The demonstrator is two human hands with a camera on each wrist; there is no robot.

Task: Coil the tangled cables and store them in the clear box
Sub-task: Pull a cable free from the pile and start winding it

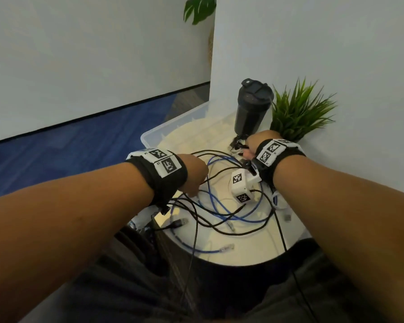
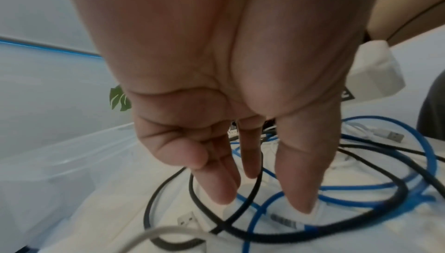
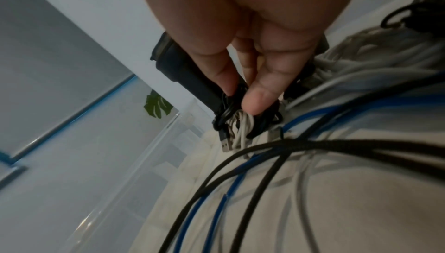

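A tangle of blue cable (image 1: 222, 213) and black cable (image 1: 219, 224) lies spread over the round white table (image 1: 250, 248). My left hand (image 1: 193, 180) hangs over the tangle's left side, fingers (image 2: 219, 186) straight and pointing down among the black cable (image 2: 168, 186) and blue cable (image 2: 361, 186). At the table's back, my right hand (image 1: 248, 150) pinches a small bundle of black and white cables (image 3: 240, 124) between thumb and fingers (image 3: 257, 97). The clear box (image 1: 154, 134) stands at the table's far left.
A black shaker bottle (image 1: 251, 108) stands right behind the right hand, with a green potted plant (image 1: 296, 113) beside it against the wall. A white cable with a USB plug (image 2: 385, 135) lies at the right. Cable ends hang off the near table edge.
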